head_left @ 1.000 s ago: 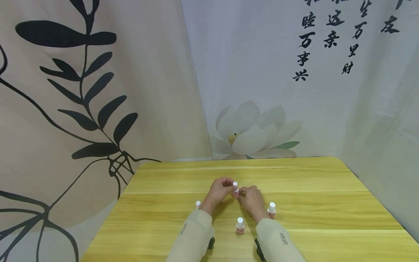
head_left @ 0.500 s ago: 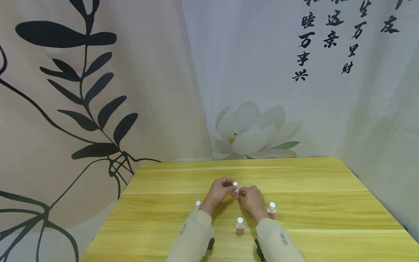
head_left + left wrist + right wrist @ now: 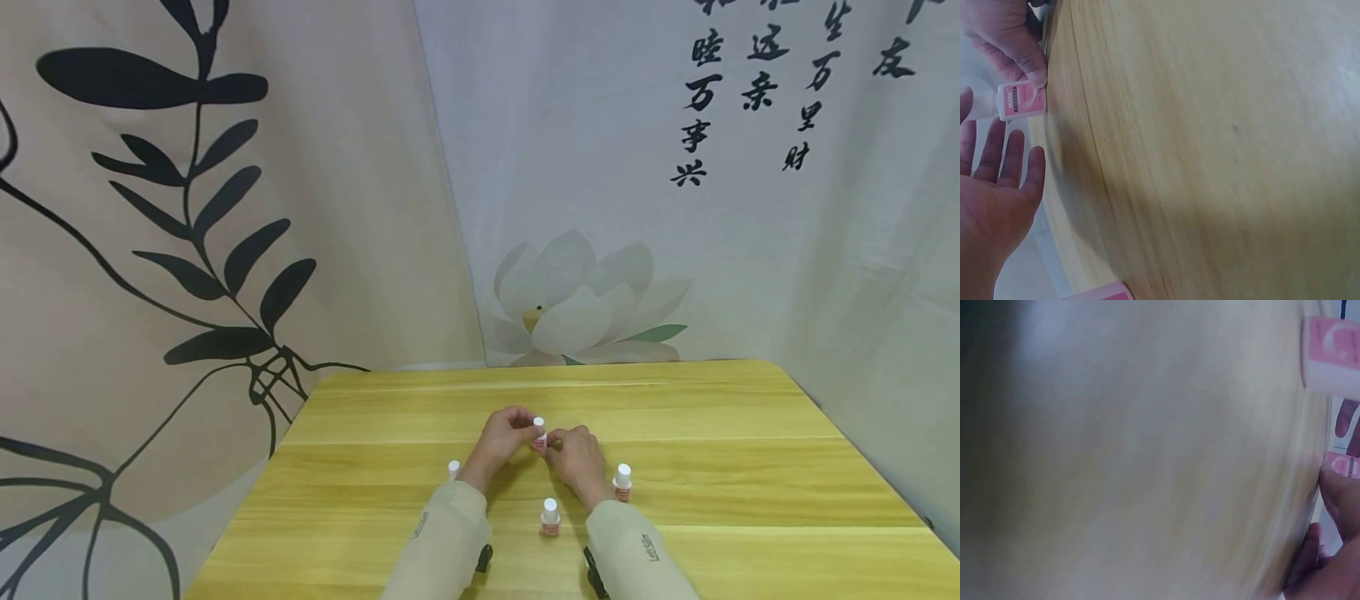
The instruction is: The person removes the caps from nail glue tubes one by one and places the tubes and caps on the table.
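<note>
Right at the centre of the pale wooden table (image 3: 712,467), both hands meet on one small white-capped plastic bottle with a pink label (image 3: 539,436). It stands upright between them, cap up; whether its base bears on the wood is hard to tell.

The left hand (image 3: 504,439) has the cap end, thumb on the near side and a finger behind, pinching, while its other fingers fan out loosely below the grip, well seen from the left wrist. Across from it, the right hand (image 3: 577,458) works low: thumb tip over the label's bottom corner, a finger behind, nipping the body near the base, its remaining fingers curled close to the tabletop.

Around them, three similar bottles hold their places: a left bottle (image 3: 453,469), partly hidden by the left forearm; a middle bottle (image 3: 551,517), upright between the cream sleeves (image 3: 442,537); and a right bottle (image 3: 622,482), just beside the right forearm. Behind it all hangs a pale cloth backdrop (image 3: 360,167) printed with dark leaves, a white lotus and black characters.
</note>
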`<action>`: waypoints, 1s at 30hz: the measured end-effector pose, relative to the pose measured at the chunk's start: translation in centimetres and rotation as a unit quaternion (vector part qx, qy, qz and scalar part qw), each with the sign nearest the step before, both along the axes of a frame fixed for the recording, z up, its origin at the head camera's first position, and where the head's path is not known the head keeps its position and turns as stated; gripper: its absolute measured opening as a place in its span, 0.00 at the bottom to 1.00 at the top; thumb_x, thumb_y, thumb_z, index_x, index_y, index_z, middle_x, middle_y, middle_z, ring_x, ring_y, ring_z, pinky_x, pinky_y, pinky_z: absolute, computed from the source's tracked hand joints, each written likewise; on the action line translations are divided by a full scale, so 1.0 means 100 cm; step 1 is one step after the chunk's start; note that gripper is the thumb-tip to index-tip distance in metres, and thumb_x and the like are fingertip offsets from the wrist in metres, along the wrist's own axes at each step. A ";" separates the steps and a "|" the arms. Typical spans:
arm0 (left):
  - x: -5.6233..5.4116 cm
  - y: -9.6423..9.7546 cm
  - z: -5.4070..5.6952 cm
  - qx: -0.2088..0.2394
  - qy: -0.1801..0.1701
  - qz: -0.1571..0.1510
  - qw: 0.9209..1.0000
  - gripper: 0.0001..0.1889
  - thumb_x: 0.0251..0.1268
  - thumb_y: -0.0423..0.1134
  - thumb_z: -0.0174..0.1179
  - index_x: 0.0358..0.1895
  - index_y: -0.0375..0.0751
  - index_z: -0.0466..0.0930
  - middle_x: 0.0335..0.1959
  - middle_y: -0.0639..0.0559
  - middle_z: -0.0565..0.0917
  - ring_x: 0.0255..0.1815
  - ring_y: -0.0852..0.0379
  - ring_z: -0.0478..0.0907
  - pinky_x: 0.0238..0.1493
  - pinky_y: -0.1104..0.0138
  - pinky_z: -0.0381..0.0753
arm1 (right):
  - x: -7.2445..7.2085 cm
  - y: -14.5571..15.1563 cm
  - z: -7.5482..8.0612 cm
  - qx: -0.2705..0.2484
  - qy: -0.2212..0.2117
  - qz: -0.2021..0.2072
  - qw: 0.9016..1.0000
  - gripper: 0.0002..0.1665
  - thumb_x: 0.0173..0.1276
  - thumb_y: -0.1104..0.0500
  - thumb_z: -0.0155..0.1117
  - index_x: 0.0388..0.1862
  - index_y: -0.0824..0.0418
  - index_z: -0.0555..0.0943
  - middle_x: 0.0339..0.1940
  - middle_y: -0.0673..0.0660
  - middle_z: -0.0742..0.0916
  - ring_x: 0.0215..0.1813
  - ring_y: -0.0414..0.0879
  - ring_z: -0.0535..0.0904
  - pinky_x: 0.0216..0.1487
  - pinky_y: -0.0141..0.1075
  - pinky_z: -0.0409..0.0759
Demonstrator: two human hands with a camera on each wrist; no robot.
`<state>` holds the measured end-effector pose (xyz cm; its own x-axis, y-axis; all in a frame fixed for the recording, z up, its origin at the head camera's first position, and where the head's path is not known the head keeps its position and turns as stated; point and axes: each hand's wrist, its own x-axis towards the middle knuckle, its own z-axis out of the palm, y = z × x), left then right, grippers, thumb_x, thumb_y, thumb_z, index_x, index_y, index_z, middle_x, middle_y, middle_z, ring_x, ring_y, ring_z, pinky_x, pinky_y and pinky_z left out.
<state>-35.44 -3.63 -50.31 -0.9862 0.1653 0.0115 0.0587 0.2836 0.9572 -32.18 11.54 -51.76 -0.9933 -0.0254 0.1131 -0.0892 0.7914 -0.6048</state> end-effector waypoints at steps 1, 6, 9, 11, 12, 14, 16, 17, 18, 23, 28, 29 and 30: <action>0.000 0.000 0.000 0.001 0.000 0.000 1.000 0.09 0.61 0.36 0.69 0.43 0.39 0.82 0.40 0.52 0.84 0.47 0.53 0.79 0.56 0.54 0.75 | 0.000 0.000 0.000 0.000 0.000 0.000 1.000 0.09 0.64 0.57 0.70 0.43 0.56 0.87 0.46 0.63 0.80 0.47 0.58 0.75 0.45 0.52 0.76; 0.000 -0.001 0.001 0.001 0.002 -0.002 1.000 0.10 0.61 0.36 0.69 0.44 0.40 0.83 0.41 0.53 0.84 0.48 0.52 0.79 0.57 0.53 0.75 | -0.001 0.000 0.000 -0.001 -0.001 -0.001 1.000 0.09 0.64 0.57 0.69 0.43 0.56 0.87 0.46 0.63 0.80 0.48 0.58 0.75 0.46 0.53 0.75; -0.001 -0.002 0.001 0.000 0.000 -0.004 1.000 0.10 0.61 0.36 0.69 0.45 0.40 0.83 0.42 0.53 0.85 0.49 0.52 0.79 0.58 0.53 0.75 | -0.001 0.000 0.000 0.000 0.001 0.000 1.000 0.09 0.64 0.57 0.70 0.43 0.56 0.87 0.46 0.63 0.80 0.48 0.58 0.75 0.47 0.53 0.75; -0.002 -0.002 0.000 -0.001 0.002 -0.004 1.000 0.09 0.62 0.36 0.69 0.44 0.40 0.83 0.41 0.53 0.85 0.49 0.53 0.79 0.57 0.54 0.75 | -0.001 0.000 -0.001 0.000 0.001 -0.001 1.000 0.09 0.64 0.57 0.70 0.43 0.56 0.87 0.45 0.63 0.80 0.48 0.58 0.75 0.46 0.53 0.75; -0.002 -0.002 0.000 -0.001 0.001 -0.004 1.000 0.09 0.62 0.35 0.68 0.44 0.40 0.83 0.41 0.53 0.85 0.48 0.53 0.79 0.57 0.54 0.75 | -0.001 0.000 -0.001 0.000 0.002 -0.001 1.000 0.09 0.64 0.57 0.70 0.43 0.56 0.87 0.45 0.63 0.80 0.48 0.58 0.75 0.46 0.53 0.75; -0.002 -0.001 0.000 -0.002 0.002 -0.003 1.000 0.08 0.62 0.35 0.68 0.43 0.40 0.83 0.40 0.53 0.85 0.47 0.54 0.79 0.56 0.55 0.76 | -0.001 0.000 -0.001 0.000 0.000 -0.001 1.000 0.09 0.64 0.56 0.70 0.43 0.56 0.87 0.45 0.63 0.80 0.48 0.58 0.75 0.46 0.53 0.75; -0.001 -0.001 0.001 -0.001 0.002 -0.002 1.000 0.08 0.62 0.35 0.68 0.43 0.40 0.83 0.40 0.53 0.85 0.46 0.54 0.79 0.55 0.55 0.76 | -0.001 0.000 -0.002 -0.001 -0.001 -0.002 1.000 0.09 0.64 0.56 0.70 0.43 0.56 0.87 0.45 0.63 0.80 0.48 0.59 0.75 0.46 0.53 0.75; -0.001 -0.001 0.001 0.000 0.001 -0.002 1.000 0.08 0.62 0.35 0.68 0.43 0.40 0.83 0.40 0.53 0.85 0.46 0.54 0.79 0.55 0.55 0.76 | -0.001 0.000 -0.002 -0.002 -0.001 -0.002 1.000 0.09 0.64 0.56 0.70 0.43 0.56 0.87 0.45 0.63 0.80 0.48 0.59 0.75 0.46 0.53 0.75; 0.000 -0.001 0.001 0.000 0.000 -0.002 1.000 0.08 0.62 0.35 0.68 0.43 0.40 0.83 0.40 0.53 0.84 0.46 0.54 0.79 0.55 0.55 0.76 | -0.001 0.000 -0.002 -0.002 -0.002 -0.002 1.000 0.09 0.64 0.56 0.70 0.43 0.55 0.87 0.46 0.63 0.80 0.48 0.59 0.75 0.46 0.53 0.75; 0.000 -0.001 0.001 0.001 -0.003 -0.002 1.000 0.08 0.62 0.35 0.69 0.43 0.40 0.83 0.40 0.53 0.84 0.46 0.53 0.79 0.55 0.55 0.76 | -0.002 0.000 -0.005 -0.006 0.000 -0.001 1.000 0.09 0.64 0.56 0.70 0.43 0.55 0.87 0.47 0.64 0.80 0.50 0.60 0.74 0.48 0.54 0.75; 0.000 -0.001 0.001 0.001 -0.004 -0.002 1.000 0.09 0.62 0.35 0.69 0.43 0.40 0.82 0.40 0.53 0.84 0.46 0.53 0.79 0.54 0.55 0.76 | -0.002 0.001 -0.007 -0.007 0.002 0.001 1.000 0.10 0.65 0.56 0.70 0.43 0.56 0.87 0.47 0.64 0.79 0.50 0.60 0.74 0.47 0.54 0.75; 0.000 -0.001 0.000 0.001 -0.003 -0.003 1.000 0.09 0.62 0.36 0.69 0.43 0.40 0.82 0.40 0.53 0.84 0.46 0.53 0.79 0.54 0.55 0.76 | -0.003 0.001 -0.007 -0.006 0.001 0.000 1.000 0.10 0.65 0.56 0.70 0.43 0.56 0.87 0.47 0.64 0.79 0.49 0.60 0.74 0.47 0.54 0.75; -0.001 -0.002 0.000 0.002 -0.003 -0.004 1.000 0.09 0.62 0.36 0.69 0.43 0.40 0.82 0.40 0.53 0.84 0.46 0.53 0.79 0.54 0.55 0.76 | -0.003 0.001 -0.007 -0.005 0.000 0.000 1.000 0.10 0.65 0.55 0.70 0.43 0.56 0.87 0.47 0.63 0.79 0.49 0.59 0.74 0.47 0.53 0.75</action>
<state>-35.49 -3.79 -50.27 -0.9850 0.1724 0.0063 0.0551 0.2798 0.9585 -32.44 11.60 -52.41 -0.9933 -0.0236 0.1134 -0.0887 0.7848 -0.6134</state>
